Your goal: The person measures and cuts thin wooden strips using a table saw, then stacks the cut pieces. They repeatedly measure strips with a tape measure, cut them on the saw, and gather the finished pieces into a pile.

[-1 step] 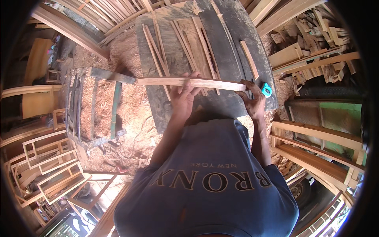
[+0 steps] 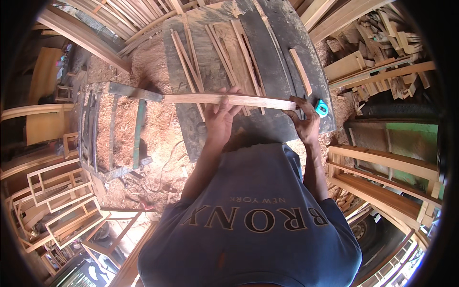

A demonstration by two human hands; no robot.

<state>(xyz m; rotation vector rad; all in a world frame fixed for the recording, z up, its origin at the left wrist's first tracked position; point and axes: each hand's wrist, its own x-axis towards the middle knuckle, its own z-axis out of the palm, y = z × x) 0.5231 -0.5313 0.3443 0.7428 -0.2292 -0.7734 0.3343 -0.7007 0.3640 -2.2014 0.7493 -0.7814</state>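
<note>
A long pale wooden strip (image 2: 258, 101) spans crosswise above a dark worktop (image 2: 282, 33), its far left end at a dark bar of the bench on the left. My left hand (image 2: 221, 117) holds it near the middle, palm up with fingers around its edge. At the strip's right end, my right hand (image 2: 306, 122) grips it between thumb and fingers. A turquoise tape measure (image 2: 321, 108) lies just right of that hand. Beneath and beyond the held strip, several thin loose strips (image 2: 217, 48) lie lengthwise on the worktop, and a short batten (image 2: 300, 71) lies at the right.
Left stands a slatted bench (image 2: 141, 124) amid wood shavings (image 2: 160, 124), with a cable below it. Stacked wooden frames (image 2: 62, 186) fill the lower left. Scrap wood (image 2: 392, 33) is piled upper right, long timbers (image 2: 81, 38) upper left, and wooden beams (image 2: 377, 179) stand at the right.
</note>
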